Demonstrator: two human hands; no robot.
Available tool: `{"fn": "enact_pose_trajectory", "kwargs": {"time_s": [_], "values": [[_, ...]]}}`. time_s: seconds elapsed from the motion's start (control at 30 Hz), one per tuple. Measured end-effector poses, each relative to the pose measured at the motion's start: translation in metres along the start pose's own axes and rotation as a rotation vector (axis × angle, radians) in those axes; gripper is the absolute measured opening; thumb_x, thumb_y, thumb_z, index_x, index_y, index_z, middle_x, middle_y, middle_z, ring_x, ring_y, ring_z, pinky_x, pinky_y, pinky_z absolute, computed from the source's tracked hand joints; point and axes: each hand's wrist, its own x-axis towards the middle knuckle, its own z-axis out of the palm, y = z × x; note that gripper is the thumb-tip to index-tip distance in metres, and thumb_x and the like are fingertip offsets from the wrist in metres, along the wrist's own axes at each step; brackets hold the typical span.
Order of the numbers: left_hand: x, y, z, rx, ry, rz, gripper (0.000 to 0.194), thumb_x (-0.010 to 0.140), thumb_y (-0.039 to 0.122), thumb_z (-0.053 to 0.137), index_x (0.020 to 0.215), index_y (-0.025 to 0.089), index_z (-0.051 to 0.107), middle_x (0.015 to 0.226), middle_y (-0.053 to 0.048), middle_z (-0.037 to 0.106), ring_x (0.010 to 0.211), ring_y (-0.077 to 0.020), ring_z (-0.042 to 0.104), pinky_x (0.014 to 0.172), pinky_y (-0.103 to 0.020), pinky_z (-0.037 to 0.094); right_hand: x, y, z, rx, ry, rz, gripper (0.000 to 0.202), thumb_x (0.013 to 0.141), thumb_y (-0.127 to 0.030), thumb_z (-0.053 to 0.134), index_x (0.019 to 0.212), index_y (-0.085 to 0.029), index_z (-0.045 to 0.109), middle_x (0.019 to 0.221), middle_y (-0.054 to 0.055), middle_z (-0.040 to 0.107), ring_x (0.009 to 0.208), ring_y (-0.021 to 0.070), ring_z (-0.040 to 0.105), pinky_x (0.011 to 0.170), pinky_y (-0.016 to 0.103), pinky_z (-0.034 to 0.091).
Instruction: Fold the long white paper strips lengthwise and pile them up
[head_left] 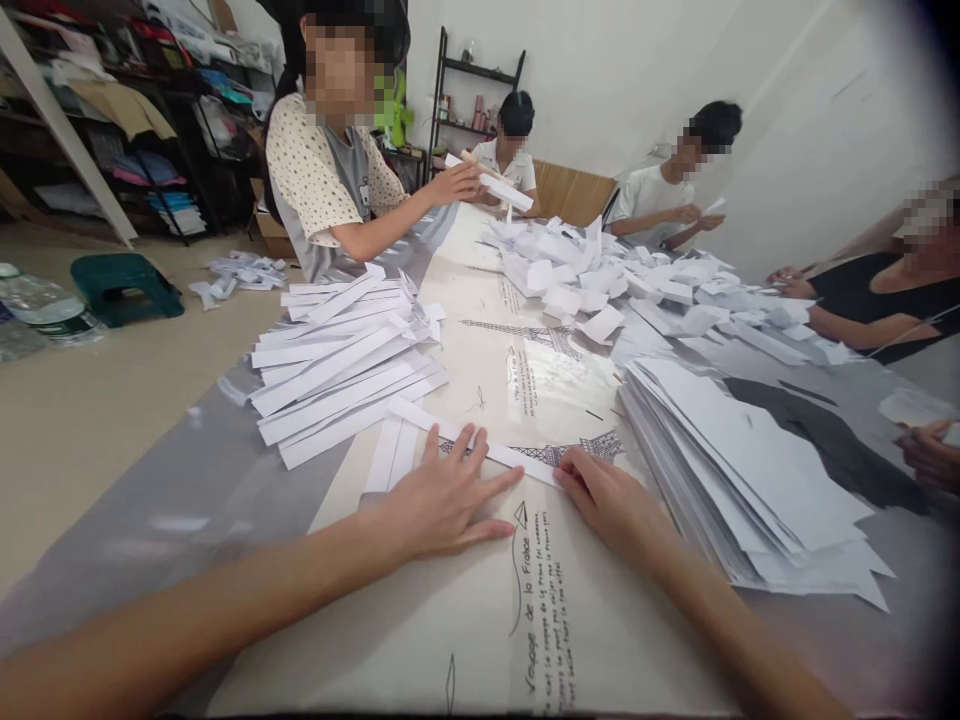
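Observation:
A narrow folded white paper strip (pixel 499 453) lies slantwise on the printed table cover in front of me. My left hand (pixel 439 497) rests on it with the fingers spread, pressing it flat. At the strip's right end, the thumb and fingers of my right hand (pixel 604 492) are closed on the paper. Another piece of white paper (pixel 391 455) lies partly beneath the strip's left end. Beyond my left hand is a heap of long folded paper strips (pixel 345 375). To the right of my right hand stands a fanned stack of flat white sheets (pixel 739 480).
A large pile of folded paper pieces (pixel 600 270) covers the far right of the table. Several people sit around it; one person's hand (pixel 457 183) holds folded paper. On the floor at left are a green stool (pixel 126 285), plastic bottles (pixel 41 305) and more paper pieces (pixel 238 275).

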Motion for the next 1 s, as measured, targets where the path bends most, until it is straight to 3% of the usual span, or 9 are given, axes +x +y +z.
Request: {"fn": "enact_pose_trajectory", "kwargs": {"time_s": [0.07, 0.13, 0.23, 0.3, 0.37, 0.57, 0.7, 0.87, 1.0], "values": [[0.0, 0.0, 0.0, -0.003, -0.004, -0.005, 0.071, 0.101, 0.071, 0.025, 0.159, 0.03, 0.035, 0.155, -0.027, 0.041, 0.144, -0.0508, 0.036, 0.102, -0.078, 0.033, -0.001, 0.002, 0.003, -0.055, 0.044, -0.038, 0.021, 0.106, -0.035, 0.039, 0.092, -0.024, 0.051, 0.088, 0.002, 0.067, 0.07, 0.0193, 0.063, 0.056, 0.03, 0.046], [-0.001, 0.0, 0.0, -0.004, -0.004, -0.006, 0.072, 0.101, 0.072, 0.026, 0.159, 0.03, 0.035, 0.155, -0.028, 0.041, 0.144, -0.0509, 0.036, 0.102, -0.078, 0.033, -0.002, 0.004, 0.005, -0.145, 0.169, -0.132, 0.016, 0.106, -0.031, 0.042, 0.109, -0.023, 0.056, 0.102, 0.007, 0.068, 0.078, 0.0214, 0.066, 0.058, 0.031, 0.05], [-0.001, 0.0, 0.001, -0.006, 0.005, -0.003, 0.072, 0.101, 0.072, 0.025, 0.159, 0.03, 0.035, 0.155, -0.027, 0.041, 0.144, -0.0504, 0.036, 0.103, -0.078, 0.033, -0.003, 0.004, 0.006, -0.32, 0.319, -0.421, 0.04, 0.1, -0.01, 0.045, 0.138, -0.02, 0.052, 0.128, 0.014, 0.063, 0.105, 0.0278, 0.065, 0.08, 0.041, 0.056], [-0.001, 0.0, 0.002, 0.0, 0.008, -0.007, 0.074, 0.101, 0.073, 0.024, 0.159, 0.029, 0.033, 0.156, -0.026, 0.041, 0.145, -0.0497, 0.035, 0.104, -0.077, 0.033, -0.004, 0.002, 0.004, -0.389, 0.291, -0.63, 0.055, 0.096, 0.0, 0.045, 0.147, -0.02, 0.047, 0.136, 0.013, 0.062, 0.119, 0.0299, 0.06, 0.095, 0.048, 0.053], [-0.001, -0.001, 0.003, 0.002, 0.004, -0.016, 0.074, 0.101, 0.073, 0.023, 0.16, 0.03, 0.031, 0.156, -0.026, 0.041, 0.146, -0.049, 0.035, 0.105, -0.076, 0.033, -0.005, 0.001, 0.002, -0.409, 0.233, -0.744, 0.059, 0.095, 0.002, 0.046, 0.151, -0.017, 0.044, 0.137, 0.013, 0.063, 0.122, 0.0299, 0.059, 0.099, 0.05, 0.053], [-0.002, -0.002, 0.004, -0.047, 0.015, -0.018, 0.071, 0.102, 0.072, 0.023, 0.16, 0.033, 0.031, 0.159, -0.023, 0.039, 0.147, -0.048, 0.032, 0.106, -0.076, 0.03, -0.023, 0.003, 0.003, -0.471, 0.21, -0.707, 0.064, 0.089, 0.007, 0.042, 0.151, -0.006, 0.041, 0.152, 0.019, 0.052, 0.136, 0.0311, 0.053, 0.102, 0.048, 0.055], [-0.005, -0.004, 0.0, -0.073, -0.034, -0.027, 0.072, 0.102, 0.071, 0.022, 0.162, 0.031, 0.027, 0.164, -0.02, 0.031, 0.151, -0.0455, 0.026, 0.113, -0.073, 0.025, -0.033, -0.007, 0.005, -0.575, 0.244, -0.673, 0.058, 0.087, 0.007, 0.04, 0.144, -0.001, 0.048, 0.149, 0.024, 0.054, 0.134, 0.0339, 0.057, 0.1, 0.046, 0.058], [-0.023, -0.016, 0.0, -0.037, -0.059, -0.121, 0.087, 0.1, 0.075, 0.019, 0.162, 0.015, 0.027, 0.167, -0.022, 0.019, 0.153, -0.0474, 0.018, 0.116, -0.069, 0.025, -0.032, -0.02, 0.009, -0.624, 0.25, -0.602, 0.057, 0.084, 0.009, 0.038, 0.138, 0.003, 0.055, 0.145, 0.026, 0.057, 0.129, 0.0339, 0.062, 0.096, 0.043, 0.061], [-0.041, -0.03, 0.006, 0.012, -0.011, -0.236, 0.097, 0.096, 0.08, 0.019, 0.16, 0.008, 0.032, 0.165, -0.027, 0.022, 0.152, -0.0484, 0.02, 0.118, -0.067, 0.022, -0.027, -0.026, 0.011, -0.634, 0.238, -0.566, 0.06, 0.078, 0.013, 0.036, 0.131, 0.004, 0.062, 0.138, 0.026, 0.063, 0.122, 0.0314, 0.067, 0.099, 0.044, 0.059]]}}
